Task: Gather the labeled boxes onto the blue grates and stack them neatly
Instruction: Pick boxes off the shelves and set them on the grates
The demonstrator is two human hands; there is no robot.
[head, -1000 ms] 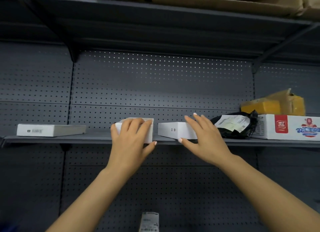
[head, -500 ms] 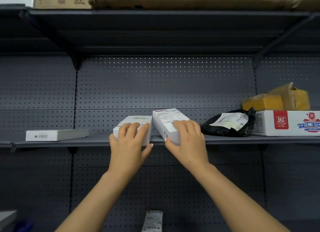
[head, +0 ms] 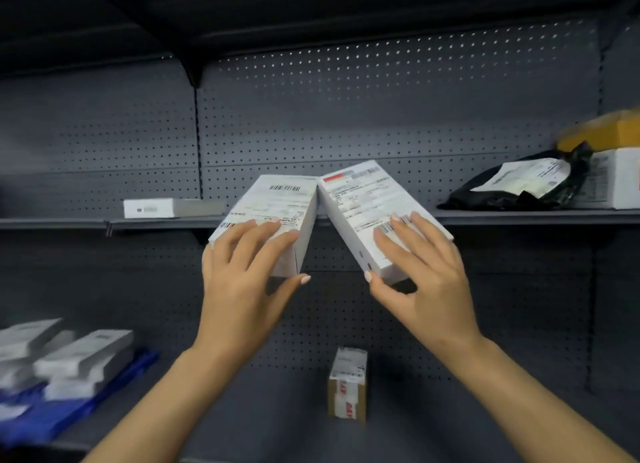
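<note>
My left hand (head: 242, 275) grips a white labeled box (head: 273, 203) by its near end, fingers over the top and thumb under. My right hand (head: 422, 275) grips a second white labeled box (head: 360, 199) the same way. Both boxes are held in the air in front of the grey shelf (head: 485, 216), tilted, their far corners touching. At the lower left a blue grate (head: 69, 414) carries several stacked white boxes (head: 83, 355). Another white box (head: 166, 208) lies on the shelf at the left.
A black mailer bag with a paper label (head: 519, 185), a white printed carton (head: 616, 178) and a yellow package (head: 609, 130) sit on the shelf at right. A small taped cardboard box (head: 348, 383) stands on the lower shelf. Grey pegboard backs the shelves.
Both boxes have come off the shelf toward me and now tilt in the air. The view has dropped, bringing the blue grate and its boxes into sight.
</note>
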